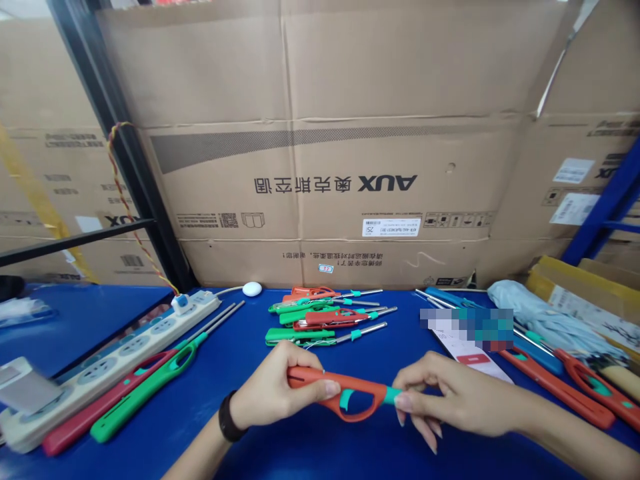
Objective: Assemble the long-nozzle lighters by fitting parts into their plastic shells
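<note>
Held level above the blue table is an orange lighter [357,400], a long-nosed kind with a teal trigger inside its guard loop. My left hand [280,390], with a dark band at the wrist, wraps the handle, thumb on top. Thumb and fingers of my right hand [435,393] pinch the teal collar at the front end; any metal nozzle beyond it is hidden by that hand. Behind my hands lies a group of opened green and red lighter bodies [313,317], with wires and metal tubes showing.
To the left, a red lighter [107,400] and a green lighter [145,390] lie beside a white power strip [110,363]. More orange lighters [560,387] rest at right near a phone-like white panel [465,353], partly blurred, and a folded light-blue umbrella [540,313]. Cardboard [325,80] stands behind.
</note>
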Available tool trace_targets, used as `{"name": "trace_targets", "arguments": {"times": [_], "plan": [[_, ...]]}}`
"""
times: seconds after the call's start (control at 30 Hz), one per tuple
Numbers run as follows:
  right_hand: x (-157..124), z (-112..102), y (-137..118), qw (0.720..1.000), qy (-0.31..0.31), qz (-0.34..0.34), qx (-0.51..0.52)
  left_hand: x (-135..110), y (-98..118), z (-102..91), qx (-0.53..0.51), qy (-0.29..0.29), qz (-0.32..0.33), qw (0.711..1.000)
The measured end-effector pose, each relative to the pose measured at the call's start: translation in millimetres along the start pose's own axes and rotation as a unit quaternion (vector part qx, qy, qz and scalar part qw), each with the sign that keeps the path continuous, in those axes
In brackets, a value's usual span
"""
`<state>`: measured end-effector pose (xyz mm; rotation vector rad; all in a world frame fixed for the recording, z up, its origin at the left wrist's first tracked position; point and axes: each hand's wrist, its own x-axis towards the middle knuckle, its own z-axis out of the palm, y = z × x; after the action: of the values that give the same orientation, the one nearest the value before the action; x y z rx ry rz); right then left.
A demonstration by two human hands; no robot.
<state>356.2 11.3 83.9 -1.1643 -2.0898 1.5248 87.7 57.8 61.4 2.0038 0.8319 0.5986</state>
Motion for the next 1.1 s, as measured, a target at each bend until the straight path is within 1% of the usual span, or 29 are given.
{"name": "trace_targets", "arguments": {"times": [0.1, 0.17, 0.23, 0.3, 0.37, 0.43, 0.57, 0.6, 0.67, 0.73, 0.83, 0.9, 1.0, 1.03, 1.1], "plan": [[4, -2, 7, 0.998, -0.017, 0.001, 0.052, 1, -4, 2.2, 0.014, 0.008, 0.01, 1.0], [6, -4, 12, 0.997, -0.032, 0.007, 0.065, 2, -6, 5.1, 0.018, 0.003, 0.009, 1.0], [7, -7, 17, 0.998, -0.042, 0.017, 0.034, 5, -8, 8.2, 0.033, -0.001, 0.002, 0.999], [9, -12, 19, 0.998, -0.033, 0.027, -0.037, 7, -7, 9.7, 0.068, 0.003, -0.01, 0.998], [11, -17, 19, 0.994, -0.003, 0.024, -0.11, 9, -7, 8.2, 0.105, 0.008, -0.022, 0.994], [13, -23, 19, 0.985, 0.038, 0.008, -0.165, 10, -8, 4.2, 0.122, -0.001, -0.02, 0.992], [21, -30, 25, 0.96, 0.107, -0.024, -0.256, 8, -17, -3.0, 0.117, -0.068, -0.013, 0.991], [23, -30, 28, 0.953, 0.118, -0.028, -0.276, 8, -20, -3.4, 0.128, -0.079, -0.019, 0.988], [30, -27, 35, 0.939, 0.137, -0.03, -0.314, 8, -25, -2.8, 0.164, -0.083, -0.034, 0.982], [36, -21, 41, 0.922, 0.158, -0.027, -0.352, 9, -29, -1.6, 0.195, -0.072, -0.048, 0.977], [39, -11, 45, 0.897, 0.192, -0.019, -0.398, 8, -31, -2.1, 0.209, -0.059, -0.067, 0.974], [32, -6, 44, 0.884, 0.211, -0.016, -0.417, 4, -32, -4.8, 0.213, -0.052, -0.075, 0.973], [5, -1, 41, 0.871, 0.234, -0.005, -0.432, -10, -33, -11.1, 0.22, -0.052, -0.064, 0.972], [-6, 0, 41, 0.869, 0.23, 0.001, -0.438, -15, -34, -13.1, 0.223, -0.051, -0.057, 0.972], [-26, 0, 41, 0.879, 0.203, 0.013, -0.432, -24, -35, -15.6, 0.229, -0.039, -0.05, 0.971]]}}
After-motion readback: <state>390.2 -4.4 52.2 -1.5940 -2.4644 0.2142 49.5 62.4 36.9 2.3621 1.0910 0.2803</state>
